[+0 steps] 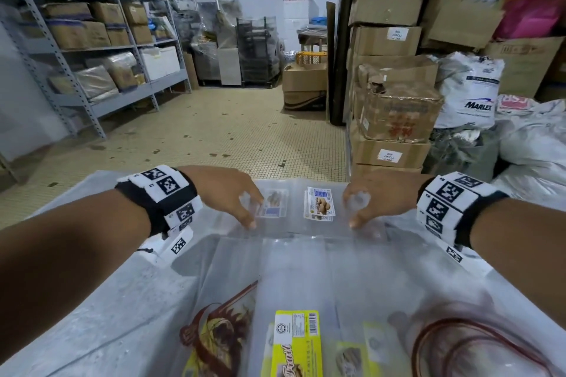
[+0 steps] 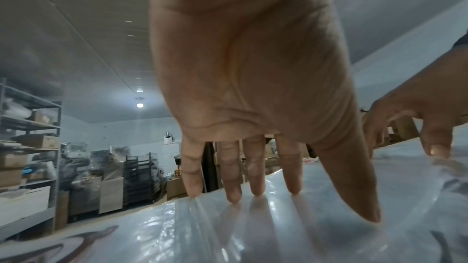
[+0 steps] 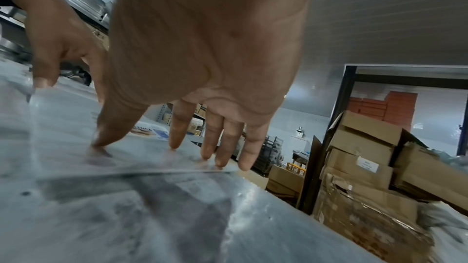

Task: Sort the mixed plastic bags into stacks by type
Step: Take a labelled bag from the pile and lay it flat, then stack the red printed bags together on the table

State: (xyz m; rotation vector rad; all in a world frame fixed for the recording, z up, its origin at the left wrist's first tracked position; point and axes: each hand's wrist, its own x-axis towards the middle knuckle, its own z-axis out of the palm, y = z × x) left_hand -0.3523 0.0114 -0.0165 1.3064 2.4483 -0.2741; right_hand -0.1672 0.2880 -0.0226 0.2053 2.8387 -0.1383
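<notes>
Left hand [image 1: 228,193] and right hand [image 1: 372,199] are spread, fingertips pressed on the clear labelled plastic bags [image 1: 318,203] — edges should be squared gently, evenly.

two hands [image 1: 228,193], two labelled bags [image 1: 318,203]

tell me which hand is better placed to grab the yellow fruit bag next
Neither clearly. The left hand and right hand both press the far clear bags, while the yellow bag lies near, roughly midway between the forearms.
</notes>
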